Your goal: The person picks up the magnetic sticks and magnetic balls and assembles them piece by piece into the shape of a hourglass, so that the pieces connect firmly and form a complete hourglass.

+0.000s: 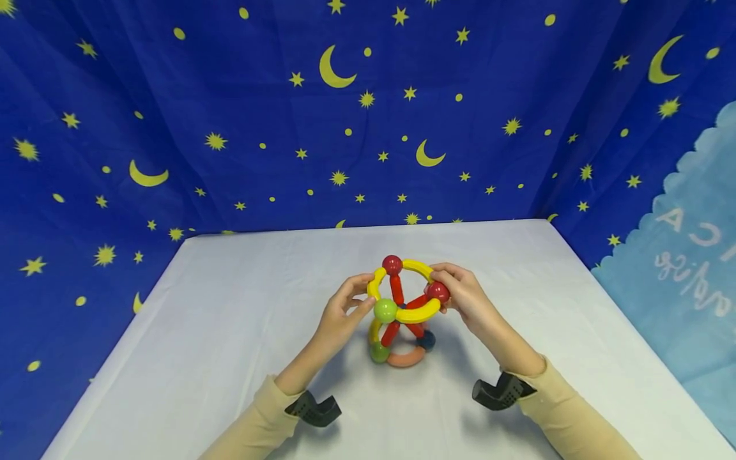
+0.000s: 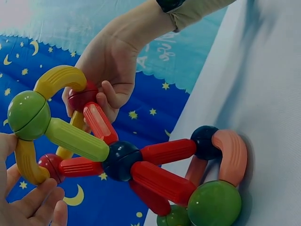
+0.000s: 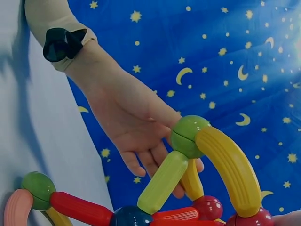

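A toy structure of ball connectors and ridged rods stands on the table. Its upper ring joins yellow curved rods [image 1: 418, 313] with two red balls [image 1: 392, 265] and a green ball [image 1: 385, 310]. Straight red rods [image 2: 169, 181] and one light green rod [image 2: 77, 140] meet at a dark blue ball [image 2: 122, 161] in the middle. Below, a pink curved rod [image 1: 407, 358] links the lower balls. My left hand [image 1: 345, 313] pinches the ring's left yellow curved rod between thumb and fingers. On the right, my right hand [image 1: 468, 297] grips a red ball [image 1: 438, 292].
A white cloth covers the table [image 1: 259, 287]. Behind it hangs a blue curtain [image 1: 259, 83] with yellow moons and stars. A light blue cloth [image 1: 690, 255] with lettering hangs at right. Each wrist wears a black device [image 1: 503, 391].
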Motion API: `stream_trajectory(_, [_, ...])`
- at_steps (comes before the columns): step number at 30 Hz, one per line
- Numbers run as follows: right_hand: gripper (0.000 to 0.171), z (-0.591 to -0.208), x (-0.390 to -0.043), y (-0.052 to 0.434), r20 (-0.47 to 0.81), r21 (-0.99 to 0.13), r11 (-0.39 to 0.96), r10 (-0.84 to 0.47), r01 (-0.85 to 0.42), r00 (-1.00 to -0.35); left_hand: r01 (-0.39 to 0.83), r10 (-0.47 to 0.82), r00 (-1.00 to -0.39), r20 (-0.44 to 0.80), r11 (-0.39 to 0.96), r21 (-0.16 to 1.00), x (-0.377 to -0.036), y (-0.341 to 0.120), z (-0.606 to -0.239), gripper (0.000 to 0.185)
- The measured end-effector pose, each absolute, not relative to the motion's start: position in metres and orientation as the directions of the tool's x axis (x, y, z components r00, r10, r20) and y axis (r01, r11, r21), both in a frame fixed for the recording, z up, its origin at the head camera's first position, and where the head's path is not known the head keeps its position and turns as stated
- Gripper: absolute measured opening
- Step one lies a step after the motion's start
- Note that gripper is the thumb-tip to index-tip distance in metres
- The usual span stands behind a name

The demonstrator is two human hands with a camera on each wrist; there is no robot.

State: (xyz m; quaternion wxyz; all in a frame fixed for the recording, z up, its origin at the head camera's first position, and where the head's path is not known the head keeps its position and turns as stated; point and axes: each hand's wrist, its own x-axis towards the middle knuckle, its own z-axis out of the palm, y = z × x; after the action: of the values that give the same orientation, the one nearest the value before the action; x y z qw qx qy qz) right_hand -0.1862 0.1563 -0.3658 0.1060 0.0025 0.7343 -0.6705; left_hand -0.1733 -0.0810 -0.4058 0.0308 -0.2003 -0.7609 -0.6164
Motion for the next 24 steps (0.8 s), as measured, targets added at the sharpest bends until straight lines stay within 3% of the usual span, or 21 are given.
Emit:
stream_trajectory(7, [0.037, -0.366, -0.179, 0.153, -0.160, -0.984, 0.101, -0.109, 0.149, -0.981, 0.333, 0.251, -0.924, 0.288, 0.162, 0.929, -0.174, -0.081, -0.406, 0.036])
stream_trajectory(18, [0.037, -0.371, -0.174, 0.138, -0.159, -0.987, 0.025, -0.059, 0.157, -0.986, 0.213, 0.140, -0.969, 0.206, 0.035, 0.977, -0.179, -0.084, -0.406, 0.032])
stream_trajectory(24, [0.037, -0.372, -0.172, 0.140, -0.095, -0.994, 0.065, -0.051, 0.092, -0.994, 0.309, 0.204, -0.936, 0.288, 0.079, 0.948, -0.178, -0.088, -0.408, 0.041])
